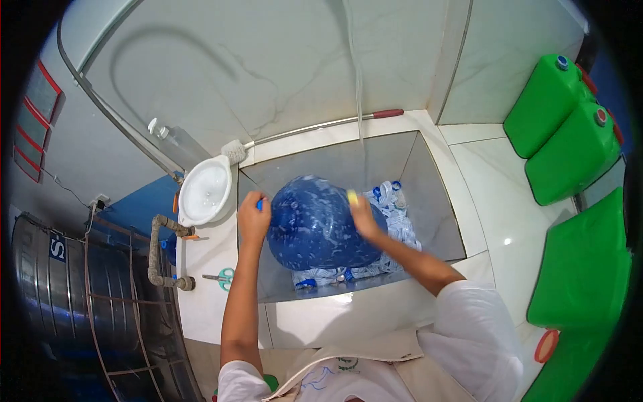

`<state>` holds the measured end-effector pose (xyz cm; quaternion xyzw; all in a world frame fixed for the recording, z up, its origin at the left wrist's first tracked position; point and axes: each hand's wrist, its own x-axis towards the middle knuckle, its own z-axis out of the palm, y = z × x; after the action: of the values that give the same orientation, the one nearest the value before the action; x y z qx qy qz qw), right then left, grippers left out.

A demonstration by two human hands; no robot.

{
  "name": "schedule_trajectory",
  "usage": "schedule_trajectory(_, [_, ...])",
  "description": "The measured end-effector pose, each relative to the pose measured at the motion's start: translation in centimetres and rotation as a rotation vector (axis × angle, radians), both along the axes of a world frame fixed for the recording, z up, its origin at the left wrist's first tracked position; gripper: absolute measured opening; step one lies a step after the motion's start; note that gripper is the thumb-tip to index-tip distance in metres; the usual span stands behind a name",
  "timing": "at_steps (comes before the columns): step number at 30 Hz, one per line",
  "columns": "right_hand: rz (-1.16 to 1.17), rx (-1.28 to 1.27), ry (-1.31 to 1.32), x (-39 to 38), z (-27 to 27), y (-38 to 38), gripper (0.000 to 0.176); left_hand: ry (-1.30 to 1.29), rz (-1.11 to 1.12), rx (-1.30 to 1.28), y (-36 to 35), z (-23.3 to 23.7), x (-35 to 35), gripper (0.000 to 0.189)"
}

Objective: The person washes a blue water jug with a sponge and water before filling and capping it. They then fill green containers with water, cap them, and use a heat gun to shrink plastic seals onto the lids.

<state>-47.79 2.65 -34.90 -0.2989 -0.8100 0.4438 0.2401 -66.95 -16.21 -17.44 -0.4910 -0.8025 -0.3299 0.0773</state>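
A big rounded blue water jug (321,231), streaked with white suds, lies on its side over the grey sink (442,214). My left hand (254,218) is closed at the jug's left end, with a small blue part showing in its grip. On the jug's right side is my right hand (364,218), closed on a yellow sponge (353,197). Clear and white plastic pieces with several blue caps (396,185) lie in the sink under and beside the jug. Part of that pile is hidden by the jug.
A white basin (207,190) stands left of the sink near a pump bottle (175,143). A long-handled brush (315,129) lies along the back rim. Scissors (224,278) rest beside a pipe (155,258). Green jerrycans (546,100) line the right side.
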Motion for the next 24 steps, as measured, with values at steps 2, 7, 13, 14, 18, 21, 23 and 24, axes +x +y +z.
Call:
schedule_trajectory(2, [-0.346,0.380,0.176,1.7,-4.5,-7.9,0.038,-0.120,0.267,-0.127,0.5,-0.4,-0.7,0.027])
schedule_trajectory(7, [0.043,-0.207,0.170,-0.9,7.8,0.3,0.036,-0.239,0.293,-0.210,0.0,4.0,4.9,0.026])
schedule_trajectory(13, [-0.376,-0.448,-0.419,4.8,-15.3,2.8,0.052,0.100,-0.234,0.031,0.4,1.0,0.9,0.018])
schedule_trajectory(14, [-0.376,-0.849,-0.217,5.2,-14.3,0.9,0.051,-0.035,-0.038,-0.028,0.3,0.1,0.0,0.017])
schedule_trajectory(18, [-0.185,-0.489,-0.060,0.7,3.9,-4.0,0.056,-0.224,0.517,-0.284,0.5,1.7,2.3,0.022])
schedule_trajectory(21, [0.177,-0.447,-0.079,-1.3,6.2,3.8,0.054,-0.179,0.124,-0.193,-0.4,5.0,5.7,0.030])
schedule_trajectory(23, [0.222,-0.588,-0.079,0.0,-4.1,7.1,0.058,0.326,-0.420,0.012,0.0,6.4,5.9,0.027])
schedule_trajectory(24, [0.241,-0.658,-0.083,0.7,-9.0,8.7,0.060,0.331,-0.422,0.011,-0.1,5.6,5.3,0.027])
